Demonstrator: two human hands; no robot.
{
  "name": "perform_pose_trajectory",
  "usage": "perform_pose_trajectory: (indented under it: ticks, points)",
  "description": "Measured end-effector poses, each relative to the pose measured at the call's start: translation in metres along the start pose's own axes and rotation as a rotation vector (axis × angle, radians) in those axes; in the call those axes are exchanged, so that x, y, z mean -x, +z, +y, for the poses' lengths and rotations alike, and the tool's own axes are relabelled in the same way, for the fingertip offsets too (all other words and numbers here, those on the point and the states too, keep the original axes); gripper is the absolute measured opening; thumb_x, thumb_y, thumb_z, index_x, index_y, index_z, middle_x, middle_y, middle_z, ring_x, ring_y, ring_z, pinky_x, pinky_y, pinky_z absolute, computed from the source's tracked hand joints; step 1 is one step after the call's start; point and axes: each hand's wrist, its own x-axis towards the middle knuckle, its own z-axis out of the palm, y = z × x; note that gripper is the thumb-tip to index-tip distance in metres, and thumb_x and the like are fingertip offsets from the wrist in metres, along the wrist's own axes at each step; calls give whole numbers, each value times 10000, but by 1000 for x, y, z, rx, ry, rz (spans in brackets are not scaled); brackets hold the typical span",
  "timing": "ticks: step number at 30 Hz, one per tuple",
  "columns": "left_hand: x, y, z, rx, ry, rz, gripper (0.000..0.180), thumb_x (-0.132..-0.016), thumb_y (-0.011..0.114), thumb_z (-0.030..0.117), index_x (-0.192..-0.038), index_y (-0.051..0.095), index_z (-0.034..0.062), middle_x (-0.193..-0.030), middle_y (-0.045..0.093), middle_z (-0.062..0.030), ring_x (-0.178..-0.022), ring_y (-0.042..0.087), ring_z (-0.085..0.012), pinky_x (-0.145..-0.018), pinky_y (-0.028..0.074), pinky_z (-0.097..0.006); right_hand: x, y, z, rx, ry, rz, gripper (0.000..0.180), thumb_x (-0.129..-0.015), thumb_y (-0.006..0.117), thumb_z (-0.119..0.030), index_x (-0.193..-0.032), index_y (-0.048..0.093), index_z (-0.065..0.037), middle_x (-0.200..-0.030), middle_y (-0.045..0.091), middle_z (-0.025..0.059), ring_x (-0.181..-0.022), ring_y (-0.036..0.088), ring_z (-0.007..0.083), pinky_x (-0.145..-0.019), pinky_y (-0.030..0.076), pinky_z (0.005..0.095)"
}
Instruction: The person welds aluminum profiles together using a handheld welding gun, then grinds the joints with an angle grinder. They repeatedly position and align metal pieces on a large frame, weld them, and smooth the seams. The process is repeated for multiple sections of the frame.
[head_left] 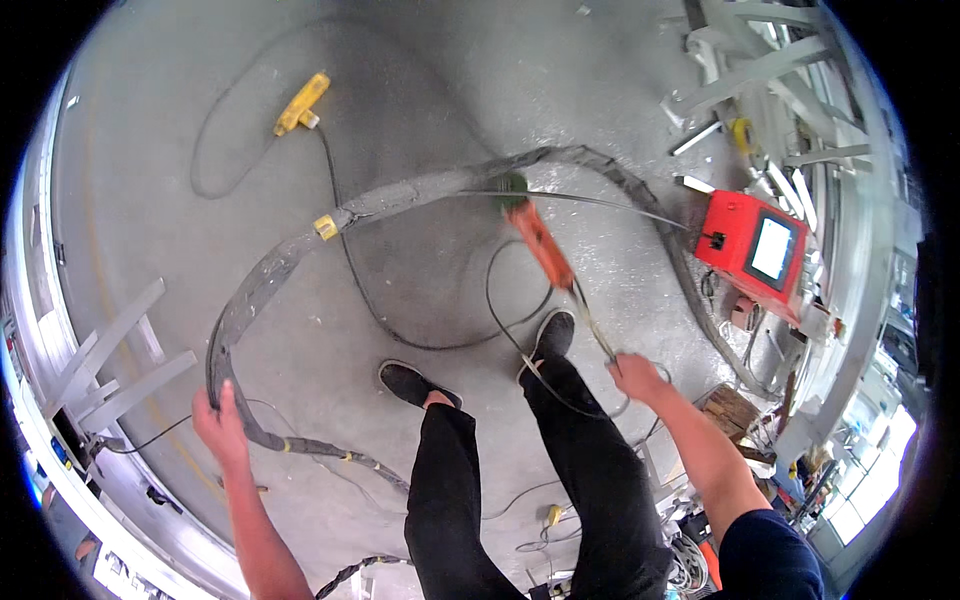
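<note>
A thick grey wrapped cable bundle (262, 290) arcs across the floor in front of me, with yellow tape around it in places. My left hand (220, 428) is closed around its left bend. My right hand (637, 378) is closed on a power cord (597, 330). That cord runs up to an orange power tool (541, 245) with a dark green head, which looks like an angle grinder. The tool is slightly blurred, and I cannot tell whether it hangs or touches the floor. Its head lies beside the cable bundle.
A yellow fitting (303, 104) on a black cable lies at the upper left. At right stands a red box (752, 248) with a screen, near metal frames (770, 75). Loose cables loop around my shoes (420, 384). More metal frames (115, 340) stand at left.
</note>
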Motion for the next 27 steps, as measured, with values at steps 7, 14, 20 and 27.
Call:
perform_pose_trajectory:
  ticks: [7,14,20,27]
  points:
    - [-10,-24,58,-43,228,-43,334,-910,669,301,-926,606,-27,-812,605,-199,-746,571,-366,-706,457,-445,211,-34,-6,-300,236,17,408,-918,576,-383,-864,591,21,-784,619,277,-797,619,463,-683,474,501]
    - [-11,-72,45,-303,124,115,351,-920,633,322,-992,600,-20,-933,647,-231,-899,622,-418,-769,486,-510,468,13,26,-336,454,-75,436,-912,594,-408,-848,624,22,-763,623,259,-748,655,381,-674,495,462]
    - [203,-42,141,-17,21,-545,302,-842,644,215,-1076,643,24,-1006,694,-186,-924,669,-350,-806,521,-456,614,54,14,-405,317,-5,394,-907,636,-372,-859,590,16,-761,613,269,-755,624,442,-662,476,489]
    - [645,-10,239,537,662,-600,572,-941,537,510,-1368,529,129,-1396,494,-210,-1324,423,-401,-1102,354,-480,745,108,55,-198,116,29,355,-924,617,-351,-873,623,0,-713,616,205,-665,627,307,-621,488,418]
